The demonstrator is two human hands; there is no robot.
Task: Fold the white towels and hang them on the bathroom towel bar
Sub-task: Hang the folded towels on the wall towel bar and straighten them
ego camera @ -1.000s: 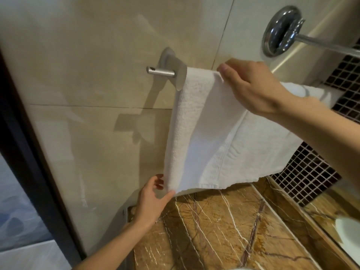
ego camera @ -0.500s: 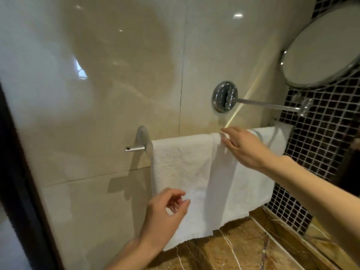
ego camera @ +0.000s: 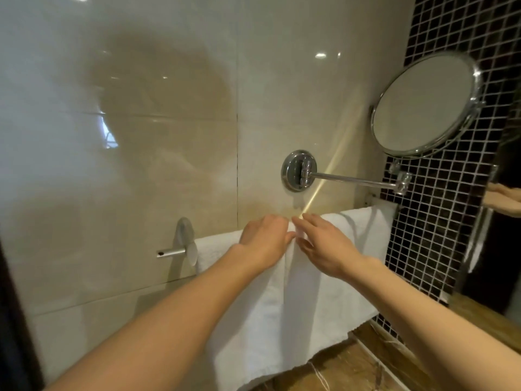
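Note:
Two white towels hang side by side over the towel bar [ego camera: 171, 252] on the beige wall. The left towel [ego camera: 253, 320] and the right towel [ego camera: 342, 300] meet in a vertical seam at the middle. My left hand [ego camera: 263, 241] lies on top of the left towel at the bar, fingers curled over its upper edge. My right hand [ego camera: 324, 246] reaches in from the right and pinches a bit of towel edge between thumb and index at the seam. The two hands almost touch. Most of the bar is hidden under the towels.
A round chrome mirror [ego camera: 423, 105] on a swing arm [ego camera: 352, 179] sticks out of the wall just above the bar. Black mosaic tile [ego camera: 439, 235] covers the right wall. A brown marble counter [ego camera: 346, 368] lies below the towels. A dark door frame [ego camera: 11, 320] runs down the left.
My left hand has risen from the left towel's lower part to the bar beside my right hand. The view has tilted upward, so the mirror now shows fully.

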